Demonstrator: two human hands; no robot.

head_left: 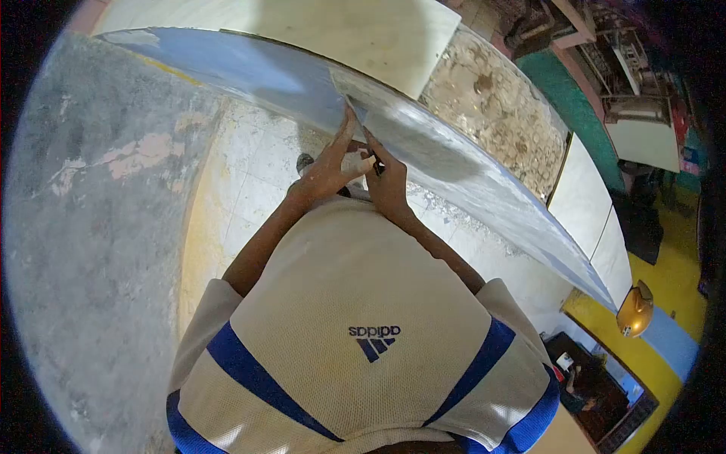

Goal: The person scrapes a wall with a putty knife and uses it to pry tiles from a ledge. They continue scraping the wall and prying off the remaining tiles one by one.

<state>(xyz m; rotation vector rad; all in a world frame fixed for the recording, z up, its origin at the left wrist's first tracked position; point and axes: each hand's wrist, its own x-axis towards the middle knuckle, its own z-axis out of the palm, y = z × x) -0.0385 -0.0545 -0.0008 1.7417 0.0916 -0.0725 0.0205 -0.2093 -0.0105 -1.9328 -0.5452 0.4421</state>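
Slab face: a long band, bent by the lens, with smooth blue-grey coating point(249, 68) at the left and streaky grey-white coating point(423, 132) at the right.
Desk top: pale marble-like slab point(348, 34), then a rough, pitted brown-cream patch point(484, 98), then smooth white tiles point(578, 193).
Blade: a small, thin, flat piece point(358, 114), bluish, at the slab face, between the extended fingertips of both grips; its full shape is hidden.
Left grip: the index finger is stretched to the blade, other fingers are partly bent point(327, 172); how closed it is, I cannot tell.
Right grip: index finger points up near the blade, other fingers curl by a small black item point(379, 166); its closure point(386, 180) I cannot tell.
Whitish object: rounded, between the palms point(355, 164), too small to name.
Shirt: cream mesh cloth with blue bands point(363, 280).
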